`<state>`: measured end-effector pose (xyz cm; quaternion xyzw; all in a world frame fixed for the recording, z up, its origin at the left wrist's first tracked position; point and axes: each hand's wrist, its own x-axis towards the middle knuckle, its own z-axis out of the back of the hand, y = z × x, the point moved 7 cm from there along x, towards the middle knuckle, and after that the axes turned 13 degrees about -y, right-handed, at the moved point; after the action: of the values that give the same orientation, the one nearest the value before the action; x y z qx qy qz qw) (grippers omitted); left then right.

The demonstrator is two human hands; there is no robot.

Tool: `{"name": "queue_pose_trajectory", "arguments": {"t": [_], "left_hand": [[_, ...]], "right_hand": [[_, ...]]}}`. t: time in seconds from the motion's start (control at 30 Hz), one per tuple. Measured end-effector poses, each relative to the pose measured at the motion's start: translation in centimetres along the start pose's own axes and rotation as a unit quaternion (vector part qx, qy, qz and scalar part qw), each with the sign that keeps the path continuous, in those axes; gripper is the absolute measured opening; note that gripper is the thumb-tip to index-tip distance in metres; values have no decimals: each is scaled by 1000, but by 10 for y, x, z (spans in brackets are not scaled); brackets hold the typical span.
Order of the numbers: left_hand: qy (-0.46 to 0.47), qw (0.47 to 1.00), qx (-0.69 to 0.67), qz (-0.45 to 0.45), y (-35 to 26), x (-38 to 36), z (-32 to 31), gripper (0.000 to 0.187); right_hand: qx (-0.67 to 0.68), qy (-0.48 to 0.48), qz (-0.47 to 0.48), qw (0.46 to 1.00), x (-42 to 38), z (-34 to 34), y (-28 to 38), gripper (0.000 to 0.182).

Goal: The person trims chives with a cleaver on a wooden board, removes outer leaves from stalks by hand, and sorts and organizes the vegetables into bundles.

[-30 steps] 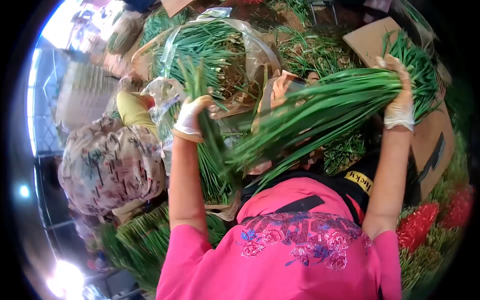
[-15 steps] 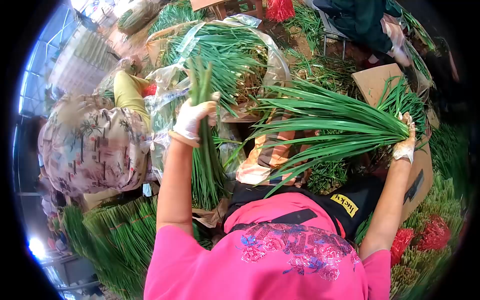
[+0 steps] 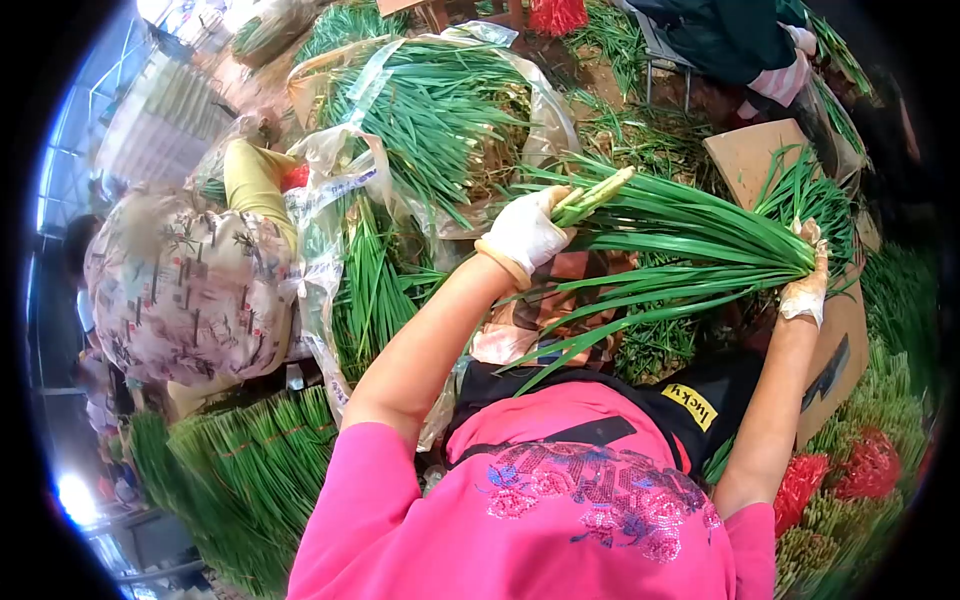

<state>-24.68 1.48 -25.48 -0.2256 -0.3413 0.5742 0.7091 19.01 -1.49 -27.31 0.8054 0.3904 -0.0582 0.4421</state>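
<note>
My left hand (image 3: 525, 236), in a white glove, is closed round the pale stem ends of a small bunch of green stalks (image 3: 596, 194) that point up and to the right. Out to the right, my gloved right hand (image 3: 806, 285) grips the base of a large bunch of long green leaves (image 3: 690, 232). The leaves of that bunch fan out leftward, reaching beneath and beside my left hand. Where the smaller bunch's leaves lie is mostly hidden.
Plastic-lined piles of green leaves (image 3: 430, 110) lie ahead. A person in a patterned top (image 3: 190, 290) is at the left. Tied bundles (image 3: 250, 460) stand at lower left. Cardboard (image 3: 755, 160) and red twine (image 3: 800, 490) are at the right. Another person (image 3: 735, 40) sits at upper right.
My left hand has moved right and slightly down with its bunch, whose stem ends now point rightward near the large bunch. My right hand has barely moved.
</note>
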Motion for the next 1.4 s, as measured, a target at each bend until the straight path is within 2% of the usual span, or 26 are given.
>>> {"name": "queue_pose_trajectory", "arguments": {"t": [0.03, 0.17, 0.37, 0.47, 0.53, 0.6, 0.73, 0.77, 0.8, 0.87, 0.9, 0.93, 0.97, 1.0, 1.07, 1.13, 1.17, 1.23, 1.27, 1.33, 1.37, 1.4], "left_hand": [[13, 999, -31, 2, 2, 0, -8, 38], [-2, 1000, -11, -29, 0, 1, -19, 40], [69, 997, 46, -4, 1, 1, -34, 43], [43, 998, -53, 16, 16, 2, -41, 43], [52, 966, -225, 114, 33, 2, -51, 43], [77, 897, -369, 230, 28, -1, -45, 44], [-44, 860, -442, 250, 30, 7, -13, 33], [-104, 840, -448, 288, 44, 10, 6, 33], [-163, 816, -451, 323, 63, 11, 30, 34], [-223, 790, -454, 346, 98, 6, 66, 26], [-211, 799, -462, 322, 99, 5, 80, 28], [-200, 807, -470, 297, 96, 3, 91, 29], [-194, 826, -456, 270, 87, 1, 99, 32], [-147, 860, -414, 262, 78, -2, 102, 37], [-41, 888, -404, 217, 39, -9, 88, 41], [107, 886, -390, 226, -12, -27, 56, 43], [153, 895, -372, 192, -21, -38, 31, 42], [243, 934, -229, 127, -45, -54, -7, 40], [284, 949, -101, 93, -60, -58, -16, 38], [398, 903, -47, 158, -66, -80, -35, 36], [352, 919, -118, 136, -57, -89, -47, 35], [280, 955, -98, 17, -57, -88, -41, 33]], "right_hand": [[4, -6, -11, 1000, -1, 1, -2, 31], [-14, -1, 0, 1000, -14, -5, -2, 30], [-26, 10, 9, 1000, -8, -4, -4, 29], [-24, -7, 4, 1000, -3, 2, -7, 27], [-27, -22, -10, 999, -5, 4, -11, 26], [-35, -33, -42, 998, -4, 11, -19, 24], [16, -31, 8, 999, 15, 29, -28, 22], [-52, -7, 55, 997, 19, 32, -19, 19], [-35, -17, 43, 998, 30, 44, -10, 16], [110, 37, -60, 991, 85, 81, 9, 20], [114, 60, -70, 989, 75, 79, 18, 28], [76, 4, -33, 997, 71, 86, 26, 34], [73, -12, -22, 997, 61, 83, 27, 34], [71, -28, -12, 997, 57, 83, 28, 35], [59, -29, -17, 998, 56, 83, 20, 35], [41, -36, -8, 998, 54, 81, 14, 34], [31, -43, 5, 999, 48, 77, 10, 34], [27, -17, 8, 999, 46, 72, 6, 32], [34, -31, 3, 999, 40, 70, 6, 31], [50, -58, -3, 997, 25, 59, 10, 30], [61, -46, 7, 997, 31, 64, 15, 28], [60, 4, 10, 998, 28, 64, 17, 28]]}}
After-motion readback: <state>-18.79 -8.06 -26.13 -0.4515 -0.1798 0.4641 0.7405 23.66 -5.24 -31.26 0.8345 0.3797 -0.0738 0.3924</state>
